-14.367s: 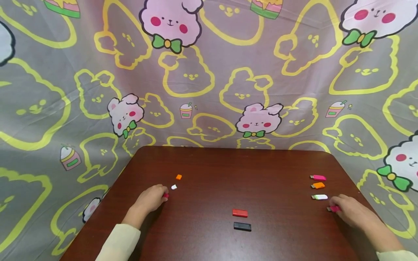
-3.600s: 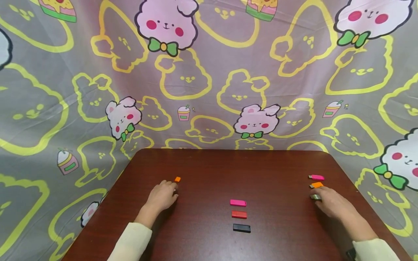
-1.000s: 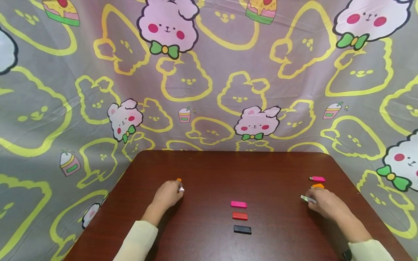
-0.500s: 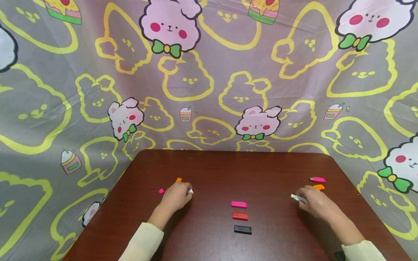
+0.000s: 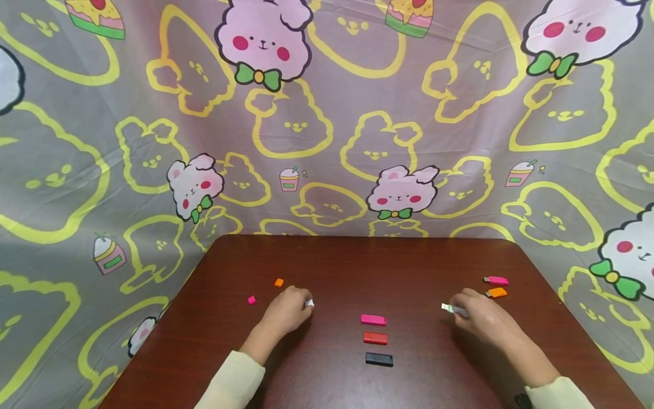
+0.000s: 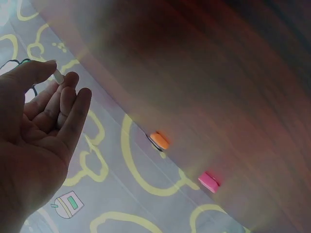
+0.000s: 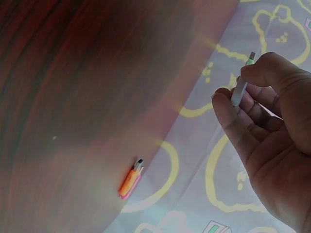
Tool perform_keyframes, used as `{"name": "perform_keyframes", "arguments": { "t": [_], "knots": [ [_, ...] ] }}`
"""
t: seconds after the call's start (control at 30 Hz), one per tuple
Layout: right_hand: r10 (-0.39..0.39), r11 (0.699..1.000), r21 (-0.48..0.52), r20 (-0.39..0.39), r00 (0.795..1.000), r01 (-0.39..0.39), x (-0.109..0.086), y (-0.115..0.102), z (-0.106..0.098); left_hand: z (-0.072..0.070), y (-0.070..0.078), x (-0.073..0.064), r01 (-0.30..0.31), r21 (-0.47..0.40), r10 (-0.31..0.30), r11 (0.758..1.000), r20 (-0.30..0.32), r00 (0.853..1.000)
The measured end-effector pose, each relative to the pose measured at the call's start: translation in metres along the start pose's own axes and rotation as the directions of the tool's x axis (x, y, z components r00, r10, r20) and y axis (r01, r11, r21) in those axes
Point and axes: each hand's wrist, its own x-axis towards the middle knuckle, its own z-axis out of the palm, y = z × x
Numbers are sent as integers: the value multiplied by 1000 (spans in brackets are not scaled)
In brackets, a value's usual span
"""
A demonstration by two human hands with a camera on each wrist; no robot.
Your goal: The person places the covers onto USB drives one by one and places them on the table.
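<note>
My left hand (image 5: 287, 311) pinches a small white USB cap (image 5: 309, 303) between thumb and fingertips; in the left wrist view the cap (image 6: 59, 76) shows at the thumb tip. Across the table, my right hand (image 5: 482, 315) holds a white and green USB stick (image 5: 455, 309), its metal plug pointing left toward the cap. In the right wrist view the stick (image 7: 239, 90) sits between thumb and fingers. Cap and stick are apart, with a wide gap between the hands. Below that gap lie a pink USB stick (image 5: 373, 320), a red one (image 5: 375, 338) and a black one (image 5: 379, 359), plugs not showing.
Behind my left hand lie an orange cap (image 5: 279, 282) and a pink cap (image 5: 252, 300). At the right, an uncapped pink USB stick (image 5: 496, 280) and an uncapped orange one (image 5: 496, 292) lie on the brown table (image 5: 327, 261). A patterned cloth (image 5: 327, 113) hangs behind the table.
A capped pink stick has joined the middle row since the oldest frame. Both hands have picked up the white cap and white stick and moved inward, left hand rightward, right hand leftward.
</note>
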Motion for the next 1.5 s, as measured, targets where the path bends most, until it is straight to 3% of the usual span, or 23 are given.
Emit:
{"name": "perform_keyframes", "arguments": {
  "t": [0.27, 1.07, 1.5],
  "knots": [
    [-3, 1000, 2, -38, 999, 3, 4, -11, 2, 3, 13, 4, -21, 9, 20, 1000, 38, 999],
    [-60, 998, 23, -15, 998, 61, 17, -44, 10, 10, 43, 13, -91, -18, 93, 996, 94, 991],
    [-63, 996, 67, 3, 998, 63, 27, -65, 20, 15, 60, 15, -139, -30, 141, 990, 81, 987]
  ]
}}
